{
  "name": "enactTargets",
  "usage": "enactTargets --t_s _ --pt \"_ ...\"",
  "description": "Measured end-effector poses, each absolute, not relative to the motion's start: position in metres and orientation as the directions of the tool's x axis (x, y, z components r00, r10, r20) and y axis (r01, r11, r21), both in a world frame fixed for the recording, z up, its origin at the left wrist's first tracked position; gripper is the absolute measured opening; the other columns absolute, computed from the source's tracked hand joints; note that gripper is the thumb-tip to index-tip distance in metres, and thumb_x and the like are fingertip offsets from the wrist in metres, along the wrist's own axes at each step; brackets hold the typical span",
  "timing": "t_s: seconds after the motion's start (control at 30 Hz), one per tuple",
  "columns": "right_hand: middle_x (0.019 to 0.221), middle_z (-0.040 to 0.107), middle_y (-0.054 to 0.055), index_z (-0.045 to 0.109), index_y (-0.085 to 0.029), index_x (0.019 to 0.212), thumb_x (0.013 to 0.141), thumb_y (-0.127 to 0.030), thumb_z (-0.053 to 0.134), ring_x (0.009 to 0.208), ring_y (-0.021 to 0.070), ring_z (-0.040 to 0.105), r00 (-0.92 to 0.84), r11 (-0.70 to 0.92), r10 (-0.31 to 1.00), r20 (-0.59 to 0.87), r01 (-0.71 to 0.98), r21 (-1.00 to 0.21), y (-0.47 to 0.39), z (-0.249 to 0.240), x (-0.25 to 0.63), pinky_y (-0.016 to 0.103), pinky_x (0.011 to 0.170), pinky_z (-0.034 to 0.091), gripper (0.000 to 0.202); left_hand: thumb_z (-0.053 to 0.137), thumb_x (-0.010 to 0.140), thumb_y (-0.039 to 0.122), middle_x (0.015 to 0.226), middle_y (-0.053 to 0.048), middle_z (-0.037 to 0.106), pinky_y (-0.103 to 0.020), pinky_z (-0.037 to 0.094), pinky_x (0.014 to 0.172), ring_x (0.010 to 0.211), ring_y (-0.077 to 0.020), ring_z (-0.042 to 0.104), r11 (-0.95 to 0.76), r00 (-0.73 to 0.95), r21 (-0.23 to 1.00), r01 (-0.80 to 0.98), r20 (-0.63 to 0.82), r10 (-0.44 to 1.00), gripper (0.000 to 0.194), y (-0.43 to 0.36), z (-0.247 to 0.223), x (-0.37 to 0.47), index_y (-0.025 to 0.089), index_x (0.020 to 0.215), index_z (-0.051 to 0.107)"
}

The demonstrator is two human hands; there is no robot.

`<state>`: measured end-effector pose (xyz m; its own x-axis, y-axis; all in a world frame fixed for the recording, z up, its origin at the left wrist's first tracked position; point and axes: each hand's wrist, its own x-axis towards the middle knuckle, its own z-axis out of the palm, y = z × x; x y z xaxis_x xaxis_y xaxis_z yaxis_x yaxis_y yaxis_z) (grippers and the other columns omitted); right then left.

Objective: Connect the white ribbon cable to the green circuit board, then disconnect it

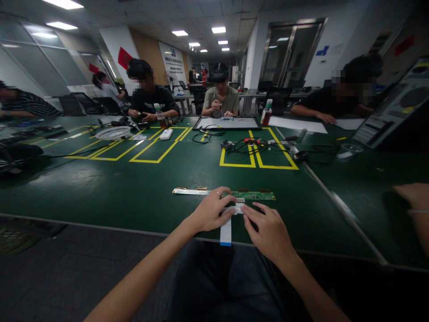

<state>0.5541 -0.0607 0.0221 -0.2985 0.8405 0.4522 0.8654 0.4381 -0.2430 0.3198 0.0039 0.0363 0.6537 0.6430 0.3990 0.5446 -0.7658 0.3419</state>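
A long narrow circuit board (pixel 258 195) lies crosswise on the green table, its right part bare green and its left part white. A white flat ribbon cable (pixel 225 233) runs from near the board toward me, with its blue-tipped end over the table's front edge. My left hand (pixel 212 209) reaches across the middle of the board, with thumb and fingers closed about the cable. My right hand (pixel 268 227) has its fingers apart; the index fingertip touches the folded white part of the cable. The contact beneath my left fingers is partly hidden.
Yellow tape outlines (pixel 237 166) mark the table beyond the board. Black cables (pixel 248 145), a white fan grille (pixel 114 133) and a flat panel (pixel 228 123) lie farther back. Several people sit around the table. A metal strip (pixel 335 201) crosses the tabletop at right.
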Motion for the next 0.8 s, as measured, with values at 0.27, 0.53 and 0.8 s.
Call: enactTargets --t_s 0.27,0.53,0.8 --pt "0.134 0.074 0.003 0.072 -0.027 0.134 0.103 -0.023 0.055 0.128 0.0296 0.063 -0.312 0.445 0.845 0.433 0.860 -0.248 -0.061 0.022 0.557 0.049 0.100 0.051 0.035 0.053 0.105 0.042 0.165 -0.008 0.045 -0.053 0.038 0.123 0.147 -0.0315 0.049 -0.833 0.790 0.275 0.480 0.277 0.547 0.049 0.006 0.038 0.315 0.035 0.153 0.057" --pt "0.137 0.073 0.003 0.075 -0.027 0.124 0.104 -0.026 0.054 0.121 0.0241 0.069 -0.264 0.423 0.849 0.457 0.858 -0.292 -0.055 0.025 0.582 0.044 0.101 0.054 0.030 0.045 0.108 0.037 0.159 -0.008 0.053 -0.053 0.034 0.126 0.148 -0.0276 0.048 -0.825 0.791 0.234 0.514 0.244 0.561 0.047 0.007 0.038 0.317 0.031 0.154 0.056" --pt "0.123 0.078 0.005 0.078 -0.026 0.117 0.102 -0.031 0.055 0.116 0.0256 0.071 -0.143 0.310 0.865 0.481 0.906 -0.289 -0.051 0.015 0.624 0.047 0.099 0.056 0.028 0.043 0.109 0.035 0.160 -0.006 0.052 -0.051 0.035 0.126 0.148 -0.0268 0.049 -0.813 0.785 0.201 0.547 0.215 0.581 0.048 0.007 0.039 0.315 0.031 0.155 0.054"
